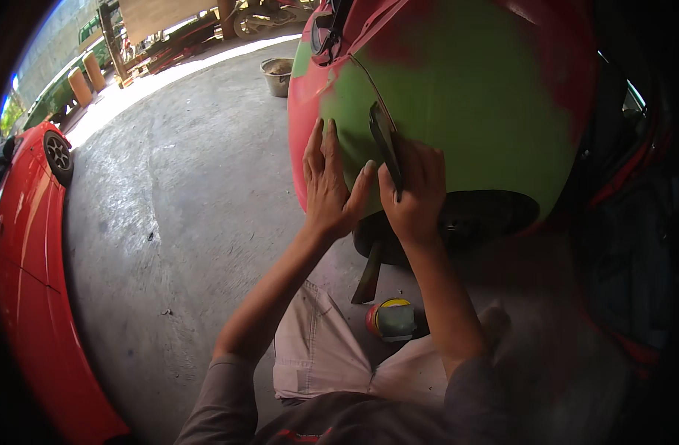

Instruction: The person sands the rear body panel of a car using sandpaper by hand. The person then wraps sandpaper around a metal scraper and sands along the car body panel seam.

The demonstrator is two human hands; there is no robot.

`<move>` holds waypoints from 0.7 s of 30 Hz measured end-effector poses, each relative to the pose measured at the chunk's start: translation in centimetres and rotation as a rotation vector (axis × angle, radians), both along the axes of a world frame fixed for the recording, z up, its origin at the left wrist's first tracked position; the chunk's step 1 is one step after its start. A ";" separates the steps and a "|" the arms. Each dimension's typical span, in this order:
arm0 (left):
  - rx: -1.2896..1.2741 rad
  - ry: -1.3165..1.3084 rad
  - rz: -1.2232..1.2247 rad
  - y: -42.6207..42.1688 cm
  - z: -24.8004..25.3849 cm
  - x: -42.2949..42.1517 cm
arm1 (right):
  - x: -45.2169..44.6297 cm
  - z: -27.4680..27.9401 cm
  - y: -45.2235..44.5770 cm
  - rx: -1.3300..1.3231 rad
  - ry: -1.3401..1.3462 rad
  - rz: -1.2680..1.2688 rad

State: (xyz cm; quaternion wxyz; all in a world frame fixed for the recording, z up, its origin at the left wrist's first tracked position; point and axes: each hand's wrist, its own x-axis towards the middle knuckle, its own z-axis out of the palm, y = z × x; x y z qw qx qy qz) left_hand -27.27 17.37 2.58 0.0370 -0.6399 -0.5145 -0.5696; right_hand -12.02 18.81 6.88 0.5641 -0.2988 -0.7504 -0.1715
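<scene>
In front of me is a car's rounded body panel (480,119), green over most of its surface with red around it. My left hand (328,189) lies against the panel's left side, fingers stretched out and holding nothing. Close to its right, my right hand (419,189) grips a thin, dark, flat piece (384,144), tilted along the panel; its exact kind is unclear. Above it runs a dark curved seam. On the floor between my legs stands a round can (373,319) with a yellow rim and a greyish-green flat piece (396,321) over its top.
Below the panel sits a dark wheel (465,222), with a dark flat strip (368,278) slanting down beside it. A bucket (279,78) stands on the concrete floor (176,178). At far left is a red car (32,245). Orange cylinders (80,87) stand in the back.
</scene>
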 end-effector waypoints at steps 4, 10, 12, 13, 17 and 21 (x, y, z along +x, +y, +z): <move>-0.032 0.219 0.018 2.7 -1.7 -1.7 | -1.9 1.5 2.5 0.083 0.008 -0.040; -0.058 0.233 0.066 3.2 -2.9 -1.4 | -2.1 2.2 3.9 0.096 0.010 -0.046; -0.061 0.227 0.063 3.1 -2.8 -1.5 | -2.1 2.6 3.7 0.111 -0.001 -0.095; -0.066 0.240 0.065 3.1 -2.9 -1.6 | -2.1 2.7 3.6 0.119 -0.004 -0.120; -0.070 0.258 0.066 3.2 -3.1 -1.8 | -2.0 2.4 3.7 0.095 -0.035 -0.162; -0.032 0.244 0.067 3.3 -3.3 -1.9 | -2.1 2.0 3.2 0.118 -0.029 -0.196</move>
